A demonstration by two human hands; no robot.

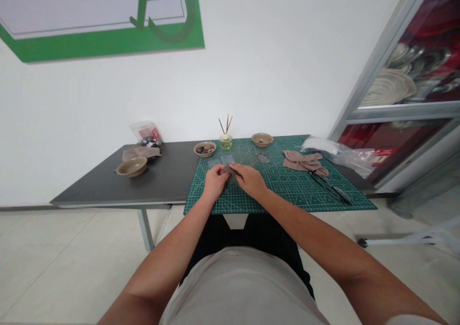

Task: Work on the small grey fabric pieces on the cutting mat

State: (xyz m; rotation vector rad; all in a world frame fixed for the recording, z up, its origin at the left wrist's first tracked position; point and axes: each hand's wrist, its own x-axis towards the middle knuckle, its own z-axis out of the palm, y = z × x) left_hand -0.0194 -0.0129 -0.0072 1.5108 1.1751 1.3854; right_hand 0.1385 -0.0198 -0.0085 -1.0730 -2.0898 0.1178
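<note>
My left hand (214,182) and my right hand (248,179) meet over the green cutting mat (287,191), fingers pinched together on a small grey piece (230,169) between them. Two more small grey pieces (220,161) lie flat on the mat just beyond my fingertips. A brown bowl holding dark bits (204,149) stands at the mat's far left corner. Beside it is a little glass reed diffuser (226,140).
An empty brown bowl (262,139) sits at the mat's far edge, another bowl (132,166) on the dark table (161,176) at left with a bag (145,133) behind. A beige cloth (304,161), dark tools (332,187) and a plastic bag (334,152) lie right.
</note>
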